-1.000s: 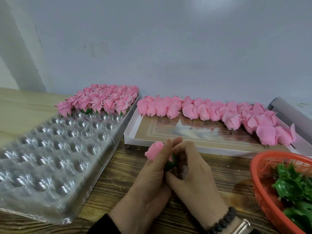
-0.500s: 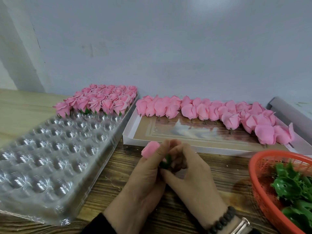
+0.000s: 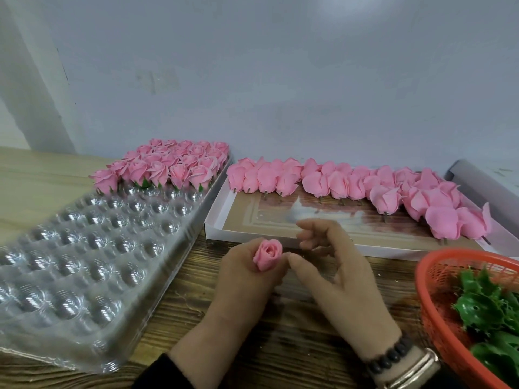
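Observation:
My left hand grips a pink rose head with its bloom turned up toward the camera. Just to its right, my right hand hovers with loosely curled fingers and holds nothing; its thumb tip is close to the rose. A clear plastic blister tray lies at the left, with finished pink roses filling its far rows. A white shallow box behind my hands holds a row of pink rose buds on short stems.
An orange mesh basket at the right holds several green plastic calyxes. The wooden table runs under everything. A grey wall stands close behind the box and tray.
My right hand has let go of the flower's base and pulled slightly right. My left hand has turned the rose so the bloom faces up.

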Tool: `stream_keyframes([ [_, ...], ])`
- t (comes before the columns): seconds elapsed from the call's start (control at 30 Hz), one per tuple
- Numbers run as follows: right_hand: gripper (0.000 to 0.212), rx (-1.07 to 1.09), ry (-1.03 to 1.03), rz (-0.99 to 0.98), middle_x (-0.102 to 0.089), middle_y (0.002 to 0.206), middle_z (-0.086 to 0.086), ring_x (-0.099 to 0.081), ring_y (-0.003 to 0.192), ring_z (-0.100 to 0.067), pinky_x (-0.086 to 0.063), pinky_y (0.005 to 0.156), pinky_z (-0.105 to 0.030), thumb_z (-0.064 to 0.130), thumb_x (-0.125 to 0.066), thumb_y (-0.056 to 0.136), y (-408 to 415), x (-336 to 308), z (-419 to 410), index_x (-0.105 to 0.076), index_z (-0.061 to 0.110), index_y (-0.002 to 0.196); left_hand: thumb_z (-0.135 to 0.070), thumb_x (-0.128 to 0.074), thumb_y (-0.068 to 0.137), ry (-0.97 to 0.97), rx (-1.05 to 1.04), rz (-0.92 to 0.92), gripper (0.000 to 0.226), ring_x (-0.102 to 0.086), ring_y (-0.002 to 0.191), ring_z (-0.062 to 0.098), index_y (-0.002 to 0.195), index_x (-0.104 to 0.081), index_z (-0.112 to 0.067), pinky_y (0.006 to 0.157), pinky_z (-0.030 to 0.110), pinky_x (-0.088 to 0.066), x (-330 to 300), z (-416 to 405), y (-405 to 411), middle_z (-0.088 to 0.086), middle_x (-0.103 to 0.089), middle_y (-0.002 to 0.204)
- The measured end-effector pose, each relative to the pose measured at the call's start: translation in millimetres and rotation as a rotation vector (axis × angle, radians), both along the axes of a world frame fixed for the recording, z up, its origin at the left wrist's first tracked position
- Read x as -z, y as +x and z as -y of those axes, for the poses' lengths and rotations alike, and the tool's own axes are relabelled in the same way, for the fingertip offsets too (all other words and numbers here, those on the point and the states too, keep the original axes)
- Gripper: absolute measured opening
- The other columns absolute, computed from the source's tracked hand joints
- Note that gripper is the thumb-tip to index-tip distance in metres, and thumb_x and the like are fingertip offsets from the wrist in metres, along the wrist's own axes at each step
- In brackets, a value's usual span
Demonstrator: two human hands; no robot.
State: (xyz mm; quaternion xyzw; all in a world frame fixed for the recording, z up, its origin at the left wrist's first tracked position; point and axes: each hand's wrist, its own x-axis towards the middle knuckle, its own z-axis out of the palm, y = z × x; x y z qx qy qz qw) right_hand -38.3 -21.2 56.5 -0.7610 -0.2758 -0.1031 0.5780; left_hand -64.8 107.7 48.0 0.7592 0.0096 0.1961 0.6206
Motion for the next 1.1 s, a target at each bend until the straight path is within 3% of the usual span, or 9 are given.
stream_keyframes([
  [0.13,0.044,-0.112,-0.231,0.139,-0.052,0.105,0.021,-0.053,0.095,0.000,-0.036,0.085,-0.005,0.035,-0.070,0.069,0,-2,3,-0.056,0.046,0.108,-0.007,-0.070,0.077,0.247,-0.004,-0.046,0.033,-0.047,0.050,-0.001,0.054,-0.055,-0.026,0.051,0.011,-0.037,1,1,-1,-0.012,-0.053,0.049],
  [0.3,0.010,-0.131,-0.212,0.128,-0.055,0.089,0.012,-0.056,0.087,-0.006,-0.044,0.075,-0.013,0.025,-0.067,0.075,0,0,-1,-0.065,0.028,0.084,-0.007,-0.070,0.070,0.368,0.029,-0.045,0.028,-0.056,0.064,0.000,0.060,-0.060,-0.031,0.059,0.018,-0.044,4,1,0,-0.004,-0.064,0.067],
  [0.37,0.008,-0.104,-0.148,0.109,-0.057,0.082,0.008,-0.056,0.080,-0.006,-0.043,0.068,-0.011,0.018,-0.071,0.076,2,1,0,-0.066,0.024,0.077,-0.016,-0.072,0.066,0.357,0.041,-0.063,0.019,-0.055,0.069,0.003,0.076,-0.061,-0.026,0.062,0.021,-0.045,5,3,1,-0.001,-0.062,0.078],
  [0.47,0.026,-0.061,-0.040,0.010,-0.058,0.080,0.008,-0.058,0.078,-0.012,-0.047,0.073,-0.024,0.002,-0.070,0.076,8,3,5,-0.065,0.027,0.075,-0.023,-0.077,0.058,0.211,0.043,-0.088,0.055,-0.053,0.075,-0.005,0.105,-0.051,-0.036,0.064,0.008,-0.042,6,4,2,-0.009,-0.056,0.090],
  [0.57,0.027,-0.076,0.004,-0.049,-0.058,0.080,0.001,-0.059,0.078,-0.022,-0.049,0.073,-0.037,0.001,-0.069,0.077,12,1,10,-0.064,0.027,0.083,-0.015,-0.079,0.062,0.215,0.047,-0.134,0.049,-0.056,0.075,-0.004,0.096,-0.049,-0.034,0.061,0.007,-0.042,6,4,1,-0.008,-0.059,0.090],
  [0.77,0.014,-0.158,-0.182,0.099,-0.054,0.083,0.011,-0.054,0.081,-0.004,-0.039,0.070,-0.007,0.014,-0.064,0.072,2,-7,4,-0.062,0.028,0.075,-0.016,-0.071,0.070,0.321,0.000,-0.109,0.029,-0.051,0.067,0.005,0.075,-0.047,-0.030,0.056,0.011,-0.037,6,6,1,-0.005,-0.060,0.075],
  [0.9,0.010,-0.179,-0.249,0.226,-0.052,0.088,0.014,-0.053,0.084,0.000,-0.039,0.075,-0.007,0.013,-0.062,0.075,-2,-8,1,-0.062,0.022,0.078,-0.008,-0.069,0.072,0.315,0.008,-0.104,0.025,-0.056,0.075,0.011,0.078,-0.053,-0.027,0.062,0.015,-0.043,7,8,1,-0.004,-0.062,0.078],
  [1.0,0.006,-0.175,-0.269,0.261,-0.051,0.089,0.016,-0.052,0.084,0.001,-0.039,0.076,-0.006,0.011,-0.061,0.078,-3,-7,-1,-0.063,0.017,0.080,-0.005,-0.066,0.074,0.319,0.039,-0.101,0.010,-0.061,0.081,0.019,0.080,-0.063,-0.012,0.072,0.034,-0.050,5,9,1,0.003,-0.067,0.080],
  [1.1,0.006,-0.176,-0.256,0.262,-0.051,0.090,0.017,-0.053,0.084,0.002,-0.039,0.075,-0.005,0.014,-0.063,0.079,-3,-6,-1,-0.063,0.020,0.082,-0.005,-0.063,0.075,0.327,0.049,-0.071,0.023,-0.057,0.061,0.006,0.062,-0.061,-0.025,0.057,0.024,-0.046,2,7,-2,-0.006,-0.064,0.062],
])
